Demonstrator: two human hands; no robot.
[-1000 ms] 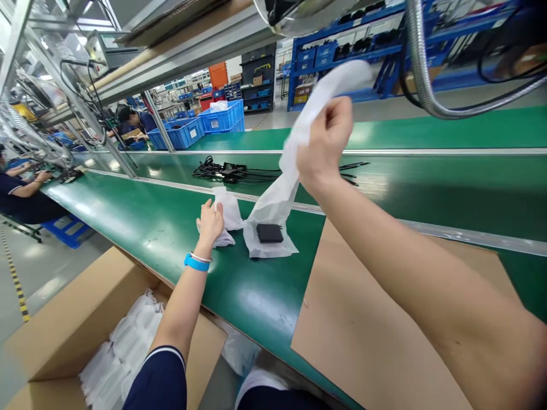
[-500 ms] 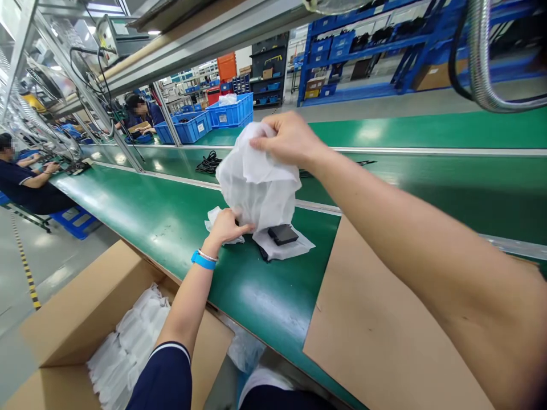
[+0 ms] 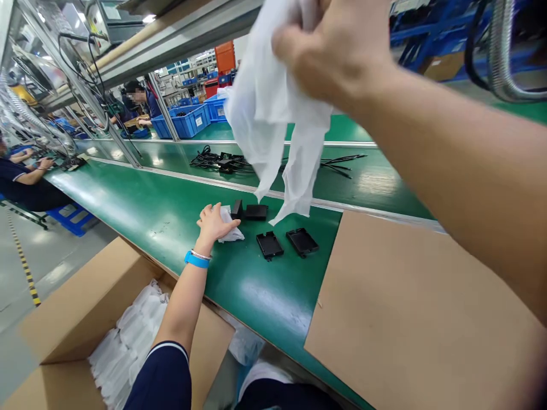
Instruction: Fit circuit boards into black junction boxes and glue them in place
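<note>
My right hand [image 3: 337,51], large and near the camera, grips a long white sheet of wrapping paper [image 3: 269,102] that hangs down over the bench. On the green bench top, my left hand [image 3: 212,223] rests with fingers spread at a small white wrapped bundle [image 3: 231,232]. Just beyond it a black plastic case [image 3: 236,209] stands on edge, with another black case [image 3: 256,212] beside it. Closer to me lie two shallow open black housings, a left one [image 3: 270,245] and a right one [image 3: 302,241], apart from each other.
A cardboard box [image 3: 81,319] of white wrapped bundles [image 3: 132,341] stands at lower left. Flat cardboard [image 3: 405,307] covers the bench at right. Black cables [image 3: 222,162] lie on the middle belt. Co-workers sit at far left; a metal hose [image 3: 504,57] hangs at upper right.
My right hand has lifted the wrapping paper up towards the camera, off the black parts. Several black pieces now lie bare on the bench. My left hand has let go of the paper and spread its fingers.
</note>
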